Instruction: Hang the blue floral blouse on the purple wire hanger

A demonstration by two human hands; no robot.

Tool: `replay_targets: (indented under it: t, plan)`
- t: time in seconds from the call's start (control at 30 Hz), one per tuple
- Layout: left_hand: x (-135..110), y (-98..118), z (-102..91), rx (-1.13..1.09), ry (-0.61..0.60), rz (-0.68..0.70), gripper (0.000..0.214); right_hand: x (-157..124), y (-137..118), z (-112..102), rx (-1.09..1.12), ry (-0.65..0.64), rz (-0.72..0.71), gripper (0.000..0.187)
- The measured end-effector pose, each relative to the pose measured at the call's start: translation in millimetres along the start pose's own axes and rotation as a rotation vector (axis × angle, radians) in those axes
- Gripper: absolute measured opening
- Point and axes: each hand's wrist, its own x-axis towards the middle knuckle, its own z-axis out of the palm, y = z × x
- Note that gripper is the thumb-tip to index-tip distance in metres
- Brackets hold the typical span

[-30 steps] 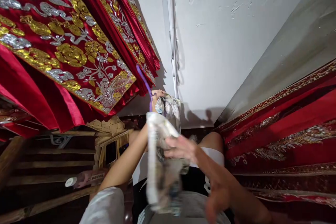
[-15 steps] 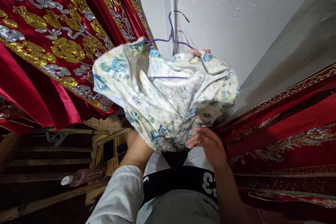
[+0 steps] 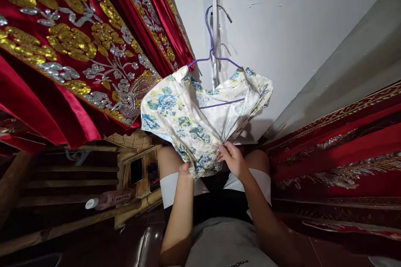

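Beyond the grey shirt (image 3: pixel 230 238), which bears small dark lettering (image 3: pixel 240 263), are shorts (image 3: pixel 216 206), black nearest it and white farther out.

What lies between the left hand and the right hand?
The lower part of the blue-and-white floral top lies between the left hand and the right hand, as the head view shows.

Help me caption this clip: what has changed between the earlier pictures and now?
The floral top, bunched and blurred at first, is now spread on the purple hanger. The left hand has come down to the top's lower edge; the right hand now pinches its front. The bottle and red embroidered cloth stayed put.
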Motion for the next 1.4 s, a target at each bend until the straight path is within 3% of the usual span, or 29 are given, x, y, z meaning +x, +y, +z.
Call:
replay_targets:
  t: [0.1, 0.17, 0.27, 0.33, 0.4, 0.5, 0.6, 0.73, 0.83, 0.93, 1.0, 1.07, 1.2, 1.3, 1.4]
  plan:
    - [0, 0, 9.7, -0.174, 0.056, -0.104, 0.062, -4, -7, 6, -0.063, 0.018, -0.063, 0.045]
    - [4, -1, 13.9, -0.210, 0.230, -0.066, 0.062, -7, -12, 9, -0.055, 0.109, -0.094, 0.043]
    - [6, -12, 24.3, -0.003, 0.607, 0.201, 0.058, -10, -17, 12, 0.028, 0.258, -0.106, 0.039]
    - [-1, -27, 37.0, 0.229, 0.690, 0.381, 0.055, -10, -16, 12, 0.054, 0.261, -0.067, 0.037]
    - [-8, -41, 51.7, 0.395, 0.536, 0.452, 0.044, -9, -16, 12, -0.002, 0.191, -0.012, 0.034]
    - [-9, -52, 66.9, 0.385, 0.234, 0.387, 0.011, -5, -23, 11, -0.141, 0.050, 0.064, 0.027]
    - [5, -51, 67.6, 0.419, 0.111, 0.390, 0.017, 10, -45, 8, -0.113, 0.038, 0.092, 0.024]
    - [21, -49, 63.4, 0.681, -0.085, 0.456, 0.021, 51, -107, 7, 0.062, 0.220, -0.105, 0.022]
    - [26, -52, 63.7, 0.813, -0.156, 0.418, 0.020, 84, -161, 11, 0.076, 0.185, -0.285, 0.022]
    - [33, -45, 62.5, 0.853, -0.224, 0.392, 0.016, 103, -192, 18, 0.046, 0.108, -0.340, 0.022]
    - [42, -26, 60.9, 0.832, -0.274, 0.394, 0.009, 104, -193, 20, 0.018, 0.077, -0.351, 0.024]
    - [52, 9, 60.3, 0.722, -0.273, 0.470, 0.007, 99, -186, 21, 0.002, 0.074, -0.375, 0.025]
    - [75, 106, 67.8, 0.457, -0.054, 0.834, 0.035, 88, -179, 17, -0.030, 0.055, -0.444, 0.028]
    - [87, 167, 80.2, 0.607, -0.077, 0.957, 0.027, 91, -180, 15, -0.075, 0.016, -0.511, 0.031]
    - [91, 199, 87.0, 0.745, -0.120, 1.036, 0.021, 101, -168, 17, -0.095, 0.031, -0.529, 0.033]
